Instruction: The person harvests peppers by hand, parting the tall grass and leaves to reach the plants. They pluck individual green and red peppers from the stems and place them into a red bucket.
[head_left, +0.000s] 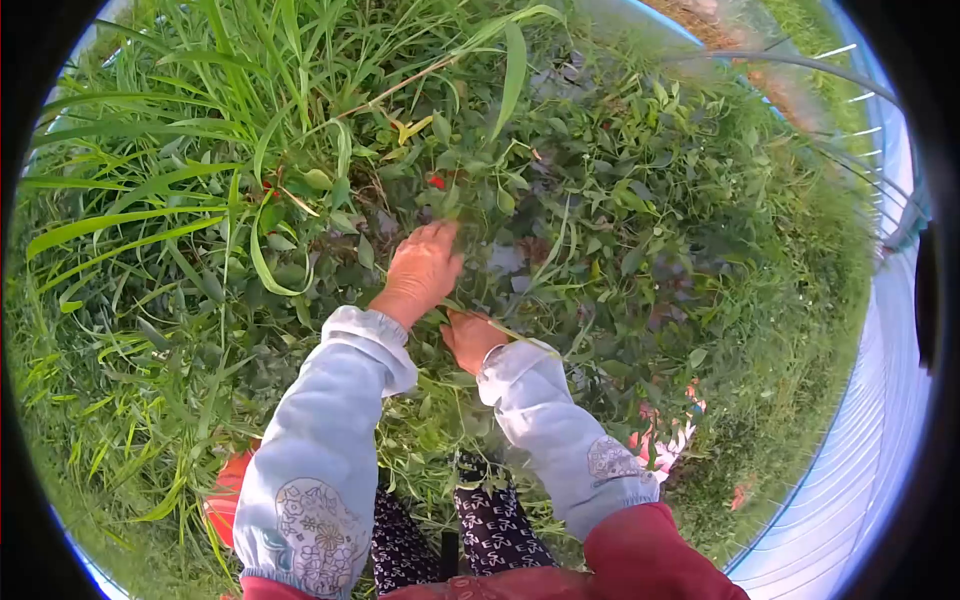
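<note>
Nearest the lens, your 2 pale blue sleeve covers (320,450) fill the lower frame, each with a round floral print near the elbow, worn over red cuffs (645,550); no readable writing, brand or label shows on them or anywhere else. Between the forearms, dark trousers with a small white pattern (490,525) are visible. Your left hand (420,270) reaches forward into the leafy plant (470,180), back of the hand up, fingers curled into the foliage; they appear closed around stems or leaves, though the tips are hidden by greenery, so what exactly they grip cannot be told. Your right hand (472,338) sits lower and nearer your body, just beside the left wrist, mostly buried in leaves; whether its fingers are clenched or released cannot be told. 1 small red fruit (436,182) hangs in the plant just above the left hand's fingertips, apart from them. Long grass blades (150,220) crowd the left half of the view. 1 red-orange container (228,495) shows at lower left, behind the left sleeve, mostly hidden; its contents cannot be seen. White sheeting with curved ribs (870,420) runs down the right edge. Pinkish scraps (665,445) lie among the weeds near your right elbow.
</note>
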